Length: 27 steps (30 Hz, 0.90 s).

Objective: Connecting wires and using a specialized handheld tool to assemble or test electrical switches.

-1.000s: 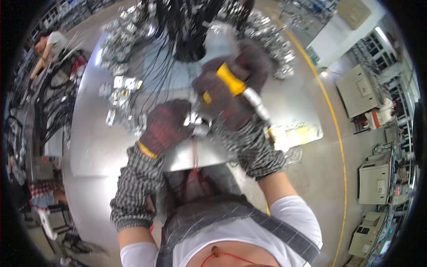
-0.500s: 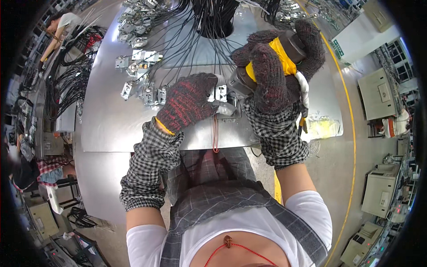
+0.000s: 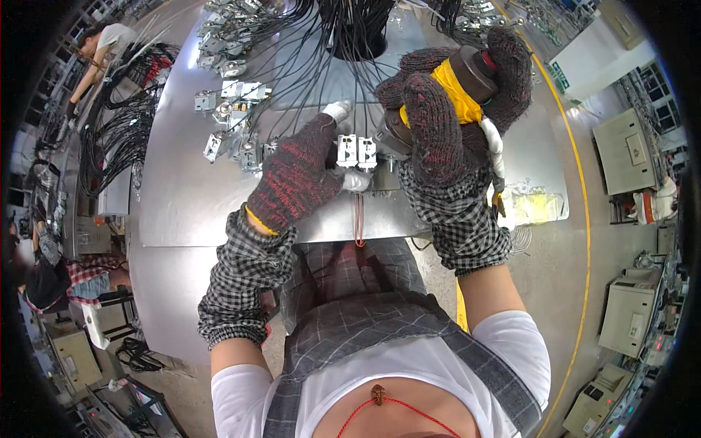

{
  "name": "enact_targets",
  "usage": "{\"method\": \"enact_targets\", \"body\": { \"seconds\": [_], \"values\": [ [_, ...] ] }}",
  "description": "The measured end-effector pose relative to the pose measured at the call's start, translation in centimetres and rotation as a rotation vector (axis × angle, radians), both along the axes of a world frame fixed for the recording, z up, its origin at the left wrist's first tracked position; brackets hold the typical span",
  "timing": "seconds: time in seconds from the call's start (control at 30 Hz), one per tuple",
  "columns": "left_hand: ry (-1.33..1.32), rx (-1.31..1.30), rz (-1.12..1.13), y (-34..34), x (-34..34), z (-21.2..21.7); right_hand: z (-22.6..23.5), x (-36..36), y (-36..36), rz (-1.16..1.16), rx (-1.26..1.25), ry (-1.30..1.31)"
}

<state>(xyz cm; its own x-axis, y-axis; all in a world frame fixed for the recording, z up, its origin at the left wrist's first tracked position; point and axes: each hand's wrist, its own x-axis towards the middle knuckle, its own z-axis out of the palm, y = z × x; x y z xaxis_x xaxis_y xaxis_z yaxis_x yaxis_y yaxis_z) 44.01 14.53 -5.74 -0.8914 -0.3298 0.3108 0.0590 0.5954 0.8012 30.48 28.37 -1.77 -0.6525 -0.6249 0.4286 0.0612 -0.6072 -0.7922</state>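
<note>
My right hand (image 3: 438, 120), in a dark knitted glove, is wrapped round a dark power tool (image 3: 458, 91) banded with yellow tape. The tool's near end points down and left, beside two small silver metal connectors (image 3: 356, 152) standing side by side at the table's near part. My left hand (image 3: 296, 171), in a dark and red glove with white-covered tips, is spread on the left of these connectors. Its forefinger reaches beyond them and its thumb lies just on the near side, with nothing gripped between. Whether the tool's tip touches anything is hidden.
Black cables (image 3: 321, 66) fan out from a dark bundle (image 3: 354, 36) to several metal connectors (image 3: 234, 109) at the left of the metal table (image 3: 182, 212). A reddish cord loop (image 3: 358, 219) hangs at the near edge. Another person (image 3: 102, 47) works at the far left.
My left hand has drawn back and opened, its forefinger moving outward, so both connectors show more fully. My right hand keeps the tool, which has tilted slightly.
</note>
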Motion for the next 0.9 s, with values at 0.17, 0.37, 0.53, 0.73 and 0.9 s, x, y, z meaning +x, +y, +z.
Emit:
{"method": "enact_targets", "body": {
  "seconds": [0.17, 0.37, 0.53, 0.73, 0.9],
  "values": [
    [-0.001, 0.038, -0.046, 1.1, -1.0, 2.9, 2.9, -1.4, -0.4, -0.589, -0.217, 0.516],
    [0.090, 0.016, -0.085, 0.3, -1.3, 1.8, -0.7, -4.1, 0.7, -0.260, -0.271, 0.099],
    [-0.020, -0.269, -0.015, 1.1, -1.2, 2.2, 3.6, -0.8, -0.5, -0.599, -0.280, 0.429],
    [-0.090, 0.131, -0.081, 0.3, -1.0, 2.9, 3.3, -2.4, 0.1, -0.428, -0.402, 0.380],
    [-0.005, -0.133, -0.042, -0.4, -0.8, 1.9, 3.9, 0.5, -0.4, -0.496, -0.240, 0.225]
  ]
}}
